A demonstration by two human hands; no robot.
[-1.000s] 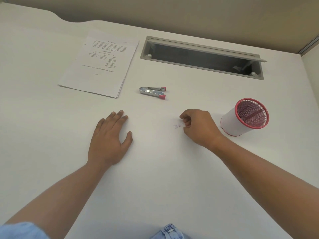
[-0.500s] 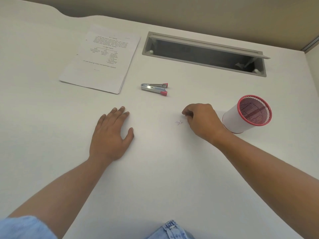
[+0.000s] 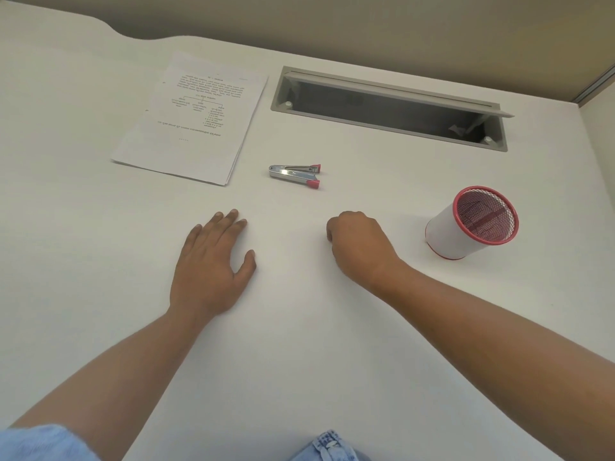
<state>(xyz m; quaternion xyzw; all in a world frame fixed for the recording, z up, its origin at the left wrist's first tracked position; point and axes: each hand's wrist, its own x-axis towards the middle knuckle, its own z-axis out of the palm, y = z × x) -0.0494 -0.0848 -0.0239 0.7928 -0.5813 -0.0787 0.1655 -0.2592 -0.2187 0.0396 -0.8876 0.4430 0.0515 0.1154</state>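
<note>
Both hands on white desk, silver metal staple tool with red tips untouched.
Right hand: grip together, fingers curled under, contents hidden. Left hand: grip apart, flat on desk. Tool lies beyond right grip, slightly left, apart. Red-rimmed white mesh cup right of that grip; printed paper stack beyond left grip.

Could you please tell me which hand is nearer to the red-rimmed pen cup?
The right. The right hand is curled just left of the pen cup; the left hand lies flat much farther left.
</note>
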